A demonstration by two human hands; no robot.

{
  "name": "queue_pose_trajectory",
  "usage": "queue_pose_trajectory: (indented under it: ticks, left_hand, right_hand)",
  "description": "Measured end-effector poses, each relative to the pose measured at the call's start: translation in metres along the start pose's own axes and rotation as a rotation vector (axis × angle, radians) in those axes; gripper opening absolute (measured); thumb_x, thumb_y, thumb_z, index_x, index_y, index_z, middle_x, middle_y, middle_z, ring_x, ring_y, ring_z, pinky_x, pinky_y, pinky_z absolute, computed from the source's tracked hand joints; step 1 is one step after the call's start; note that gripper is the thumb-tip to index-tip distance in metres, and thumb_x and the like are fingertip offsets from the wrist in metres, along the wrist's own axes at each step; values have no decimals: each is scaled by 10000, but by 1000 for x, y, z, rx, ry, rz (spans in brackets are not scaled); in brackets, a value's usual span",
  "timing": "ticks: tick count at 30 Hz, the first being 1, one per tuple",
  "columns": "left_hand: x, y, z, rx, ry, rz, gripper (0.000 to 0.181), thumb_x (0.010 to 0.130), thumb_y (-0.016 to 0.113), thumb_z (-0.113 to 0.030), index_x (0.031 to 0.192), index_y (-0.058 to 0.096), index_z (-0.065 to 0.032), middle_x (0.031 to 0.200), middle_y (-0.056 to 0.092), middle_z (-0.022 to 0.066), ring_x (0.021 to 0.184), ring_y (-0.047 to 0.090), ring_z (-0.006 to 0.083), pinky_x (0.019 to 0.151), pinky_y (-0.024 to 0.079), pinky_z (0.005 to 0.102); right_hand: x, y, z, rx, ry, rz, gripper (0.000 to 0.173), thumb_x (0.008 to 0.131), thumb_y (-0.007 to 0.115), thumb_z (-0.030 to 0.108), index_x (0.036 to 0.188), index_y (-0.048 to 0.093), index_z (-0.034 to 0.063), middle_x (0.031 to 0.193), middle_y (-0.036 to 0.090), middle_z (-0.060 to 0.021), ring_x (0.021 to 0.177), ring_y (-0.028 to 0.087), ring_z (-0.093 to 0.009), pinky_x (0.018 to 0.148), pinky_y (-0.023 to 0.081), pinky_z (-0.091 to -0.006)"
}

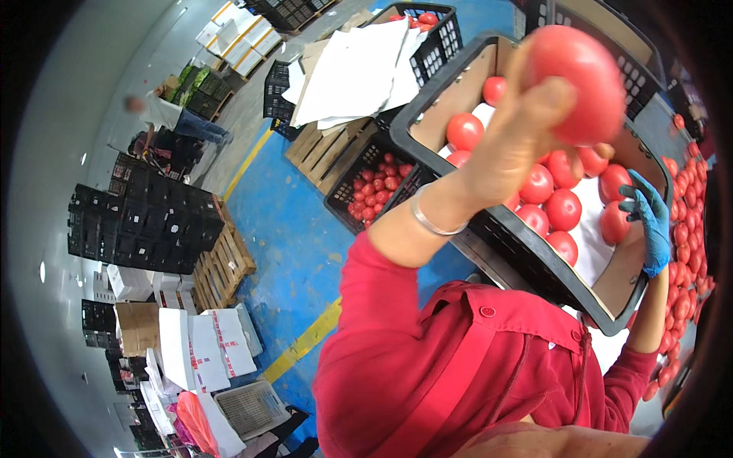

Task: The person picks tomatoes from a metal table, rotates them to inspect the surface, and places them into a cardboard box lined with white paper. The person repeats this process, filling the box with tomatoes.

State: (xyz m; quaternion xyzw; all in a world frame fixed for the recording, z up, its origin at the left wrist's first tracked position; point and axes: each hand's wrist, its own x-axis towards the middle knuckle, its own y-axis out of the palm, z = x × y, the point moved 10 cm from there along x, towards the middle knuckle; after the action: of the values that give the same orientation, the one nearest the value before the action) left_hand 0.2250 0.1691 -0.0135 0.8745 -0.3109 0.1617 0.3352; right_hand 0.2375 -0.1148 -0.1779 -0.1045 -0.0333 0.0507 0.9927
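Observation:
My left hand (515, 137), bare with a bangle at the wrist, grips a large red tomato (575, 86) raised above a black plastic crate (572, 309). Brown cardboard and white paper line this crate, and several red tomatoes (563, 210) lie inside. At the crate's right end is my right hand (650, 223) in a blue glove. Its fingers are spread, with the tips against or just beside a tomato (615, 223) near the wall. My left hand and its tomato hide part of the crate's far side.
Many loose tomatoes (681, 257) lie along the right. Left of the crate, a smaller black crate (338, 200) of tomatoes stands by a wooden pallet (320, 154). White sheets (355, 74) lie beyond. Stacked black crates (149, 223) and white boxes (212, 343) stand farther left; a person (166, 111) is in the background.

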Motion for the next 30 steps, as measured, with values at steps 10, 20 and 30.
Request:
queue_pose_trajectory:
  ticks: [10, 20, 30]
  left_hand:
    - [-187, -229, -73, -147, 205, -728, 812, 835, 294, -748, 1215, 466, -51, 1040, 603, 165, 840, 611, 275, 667, 498, 389]
    - [-286, -291, -24, -311, 203, -964, 744, 889, 299, -671, 1268, 443, -47, 1124, 588, 193, 858, 617, 279, 703, 516, 375]
    - [-193, -226, -64, -1, 180, -693, 609, 856, 622, -355, 1292, 401, 8, 1255, 521, 189, 897, 622, 289, 674, 495, 348]
  right_hand:
    - [14, -2, -31, -189, 79, 83, 429, 930, 519, 279, 1316, 498, 90, 1084, 611, -54, 808, 562, -100, 705, 429, -215]
    - [15, 10, -34, -228, 174, 138, 415, 925, 550, 296, 1261, 537, 53, 1089, 609, -73, 887, 566, -118, 736, 459, -234]
    - [37, 77, 15, -259, 140, 286, 348, 920, 559, 108, 1252, 526, 11, 1097, 609, -75, 937, 569, -121, 812, 475, -258]
